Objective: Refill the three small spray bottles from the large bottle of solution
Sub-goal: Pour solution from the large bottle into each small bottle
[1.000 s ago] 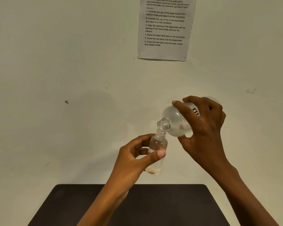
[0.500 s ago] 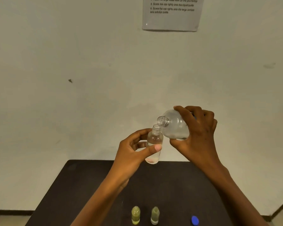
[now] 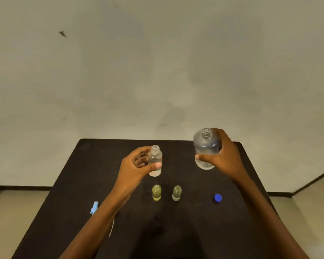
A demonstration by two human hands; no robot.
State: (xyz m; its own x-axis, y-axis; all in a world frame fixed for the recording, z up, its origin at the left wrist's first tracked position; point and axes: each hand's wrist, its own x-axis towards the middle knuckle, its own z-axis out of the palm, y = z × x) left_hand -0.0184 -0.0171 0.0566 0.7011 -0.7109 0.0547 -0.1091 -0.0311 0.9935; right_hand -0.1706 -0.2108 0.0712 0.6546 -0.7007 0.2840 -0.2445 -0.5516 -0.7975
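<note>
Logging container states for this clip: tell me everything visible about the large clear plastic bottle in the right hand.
The large clear plastic bottle is translucent, round-shouldered, its threaded neck uncapped. It is upright over the far right of the dark table; whether its base touches the top is unclear. The right hand grips it, thumb across the lower front, fingers behind. Faint print shows near the base.

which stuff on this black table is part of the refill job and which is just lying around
Job: small clear uncapped bottle, left hand; large clear open bottle, right hand; yellowish small bottle; paler small bottle; round blue cap.
Lying about: pale blue stick-like piece at the table's left, use unclear.
</note>
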